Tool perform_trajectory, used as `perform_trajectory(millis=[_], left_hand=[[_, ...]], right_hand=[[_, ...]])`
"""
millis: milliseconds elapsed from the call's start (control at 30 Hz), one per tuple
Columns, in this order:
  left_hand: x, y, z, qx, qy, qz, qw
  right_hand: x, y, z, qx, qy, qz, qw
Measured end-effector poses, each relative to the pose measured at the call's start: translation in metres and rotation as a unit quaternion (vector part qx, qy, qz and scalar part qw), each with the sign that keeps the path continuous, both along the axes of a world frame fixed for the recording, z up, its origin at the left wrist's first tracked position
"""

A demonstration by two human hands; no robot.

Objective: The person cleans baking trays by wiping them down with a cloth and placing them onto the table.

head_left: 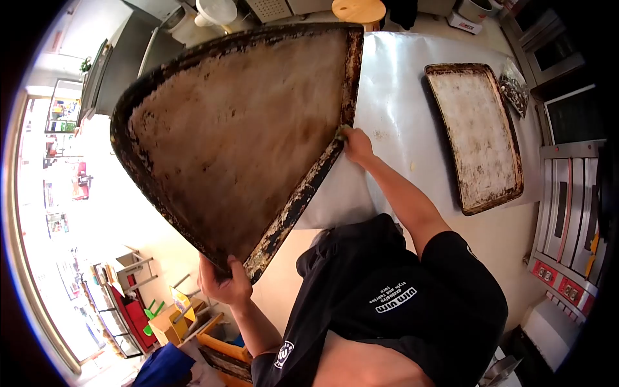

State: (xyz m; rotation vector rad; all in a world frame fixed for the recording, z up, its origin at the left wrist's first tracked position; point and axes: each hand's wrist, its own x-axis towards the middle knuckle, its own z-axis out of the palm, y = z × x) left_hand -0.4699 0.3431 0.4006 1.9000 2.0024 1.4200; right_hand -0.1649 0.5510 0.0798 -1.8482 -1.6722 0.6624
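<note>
The big baking tray (238, 122) is held up in the air, its scorched flat stretching away beyond the fingers, with the left hand (225, 282) clamped on one near corner, thumb over the rim, and the right hand (358, 146) clamped on the rim at the other. With most of its weight out ahead of the fingers, it should stay steadiest if both grips are equally firm and the wrists stiff. Past the right fingers, the metal table (396, 90) bears a smaller-looking tray (476, 135) and, beside that, a plastic bag (514, 88).

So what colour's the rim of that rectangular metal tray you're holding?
The rim is blackish brown with pale patches, clearest in head view.
</note>
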Motion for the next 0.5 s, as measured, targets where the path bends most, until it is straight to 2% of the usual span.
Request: perform_trajectory(millis=[100, 200, 233, 300, 333, 367, 433, 500], left_hand=[[-0.005, -0.004, -0.001, -0.017, -0.028, -0.014, 0.999], [0.002, -0.003, -0.003, 0.0, -0.063, -0.009, 0.998], [0.004, -0.003, -0.004, 0.013, -0.066, -0.001, 0.998], [0.005, -0.002, -0.005, 0.033, -0.072, 0.003, 0.997], [0.005, -0.002, -0.005, 0.038, -0.074, -0.001, 0.997], [0.004, 0.001, -0.006, 0.047, -0.078, -0.005, 0.996], [0.005, -0.004, -0.008, 0.052, -0.056, -0.002, 0.997], [0.011, -0.004, -0.002, 0.043, -0.05, -0.011, 0.998]], right_hand=[[-0.013, -0.021, 0.035, 0.108, 0.066, 0.106, 0.986], [-0.037, -0.045, 0.029, 0.112, 0.084, 0.093, 0.986], [-0.035, -0.042, 0.021, 0.155, 0.085, 0.062, 0.982], [-0.027, -0.028, 0.001, 0.01, 0.198, -0.035, 0.98], [-0.023, -0.025, 0.002, -0.063, 0.252, -0.084, 0.962], [-0.013, -0.022, 0.004, -0.121, 0.351, -0.146, 0.917], [0.014, -0.02, 0.002, -0.018, 0.353, -0.29, 0.889], [0.054, -0.01, -0.006, 0.049, 0.339, -0.443, 0.828]])
